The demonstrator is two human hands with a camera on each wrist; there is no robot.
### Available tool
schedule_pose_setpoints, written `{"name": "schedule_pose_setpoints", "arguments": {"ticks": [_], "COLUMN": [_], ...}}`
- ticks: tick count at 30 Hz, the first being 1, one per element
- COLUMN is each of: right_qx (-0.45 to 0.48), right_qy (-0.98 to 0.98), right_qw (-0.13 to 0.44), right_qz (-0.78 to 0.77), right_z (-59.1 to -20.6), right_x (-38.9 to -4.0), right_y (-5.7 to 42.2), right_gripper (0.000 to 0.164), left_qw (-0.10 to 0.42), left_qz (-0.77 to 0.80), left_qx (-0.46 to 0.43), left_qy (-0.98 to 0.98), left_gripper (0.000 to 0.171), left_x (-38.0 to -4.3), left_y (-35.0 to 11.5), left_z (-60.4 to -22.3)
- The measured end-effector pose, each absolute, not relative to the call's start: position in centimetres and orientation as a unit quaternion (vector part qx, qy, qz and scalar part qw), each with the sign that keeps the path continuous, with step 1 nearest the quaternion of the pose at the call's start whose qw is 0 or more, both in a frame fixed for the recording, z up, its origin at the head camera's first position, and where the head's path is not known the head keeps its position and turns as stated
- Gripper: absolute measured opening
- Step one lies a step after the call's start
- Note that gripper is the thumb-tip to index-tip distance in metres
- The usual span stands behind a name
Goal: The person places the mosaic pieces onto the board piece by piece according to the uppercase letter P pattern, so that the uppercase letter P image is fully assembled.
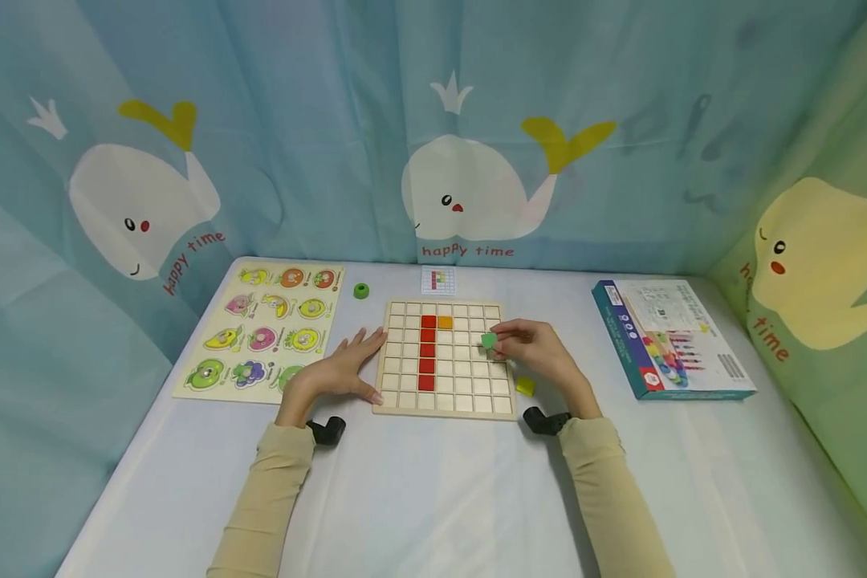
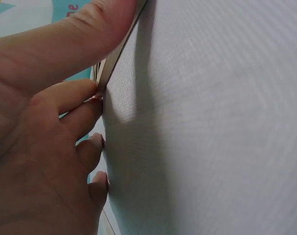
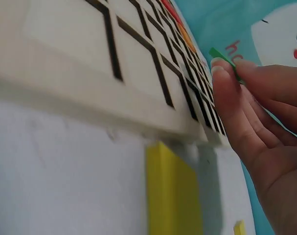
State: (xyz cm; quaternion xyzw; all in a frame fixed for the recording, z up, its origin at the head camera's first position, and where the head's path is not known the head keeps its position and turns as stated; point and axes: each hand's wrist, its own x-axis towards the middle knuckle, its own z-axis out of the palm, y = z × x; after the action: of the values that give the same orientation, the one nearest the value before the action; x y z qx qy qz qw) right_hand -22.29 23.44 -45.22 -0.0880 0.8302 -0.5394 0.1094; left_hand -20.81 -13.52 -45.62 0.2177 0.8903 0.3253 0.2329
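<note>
A wooden grid board [image 1: 467, 396] lies on the table, with several red square tiles [image 1: 427, 350] in one column and an orange tile [image 1: 445, 323] beside the top one. My left hand [image 1: 338, 369] spreads its fingers along the board's left side, the thumb at the lower left corner; in the left wrist view the thumb [image 2: 75, 41] reaches the board's edge. Between thumb and fingers, my right hand [image 1: 538, 349] pinches a green square tile [image 1: 489, 340] above the board's right columns. A yellow block [image 1: 525, 387] sits by the right edge, large in the right wrist view.
A small pattern card [image 1: 438, 280] lies behind the board, and a green bead-like piece [image 1: 361, 291] is to its left. On the left is a fruit puzzle board [image 1: 260, 279]; on the right, a toy box [image 1: 675, 341]. A whale-print curtain [image 1: 318, 160] hangs around the table.
</note>
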Motion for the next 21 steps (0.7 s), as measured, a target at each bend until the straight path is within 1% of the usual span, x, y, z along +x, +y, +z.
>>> {"name": "schedule_pose_setpoints", "arguments": {"ticks": [3,6,13,21], "right_qx": [-0.097,-0.112,-0.141,-0.159], "right_qy": [0.832,0.838,0.858,0.882], "right_qw": [0.129,0.135,0.126,0.111], "right_qz": [-0.532,-0.517,-0.478,-0.430], "right_z": [-45.3,-45.3,-44.6,-44.6], "right_x": [-22.5,-22.6,-22.4,-22.7], "right_y": [22.6,21.5,19.0,17.2], "right_gripper": [0.032,0.033,0.032,0.024], "left_qw": [0.232,0.232,0.233,0.229], "left_qz": [0.327,0.327,0.335,0.340], "left_qx": [0.214,0.210,0.213,0.216], "left_qy": [0.891,0.892,0.888,0.886], "left_gripper": [0.118,0.118,0.118,0.116], "left_x": [-20.8,-20.8,-20.8,-20.6], "left_y": [-13.6,-13.7,-13.9,-13.6], "left_z": [-45.6,-45.6,-45.6,-45.2]}}
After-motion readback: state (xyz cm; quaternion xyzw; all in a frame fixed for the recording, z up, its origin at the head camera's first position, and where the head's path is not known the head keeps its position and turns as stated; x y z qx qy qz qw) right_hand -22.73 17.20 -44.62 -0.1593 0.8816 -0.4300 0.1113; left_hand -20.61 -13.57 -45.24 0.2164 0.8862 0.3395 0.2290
